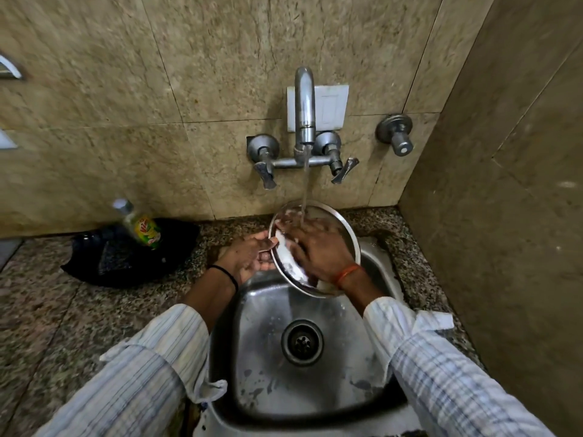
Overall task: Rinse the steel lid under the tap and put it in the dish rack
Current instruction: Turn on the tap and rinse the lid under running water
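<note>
A round steel lid [342, 230] is held tilted over the back of the sink, with soap foam on its inner face. Water runs from the tap [304, 102] in a thin stream onto the lid's upper part. My left hand [249, 257] grips the lid's left rim, thumb over the edge. My right hand [318, 249] lies flat inside the lid with fingers spread, pressing on the wet surface under the stream. No dish rack is in view.
The steel sink [252, 348] with its drain [302, 342] lies below my hands. A dish-soap bottle [140, 227] stands on a black cloth [104, 260] on the granite counter at left. A tiled side wall closes in at right. Two tap handles flank the spout.
</note>
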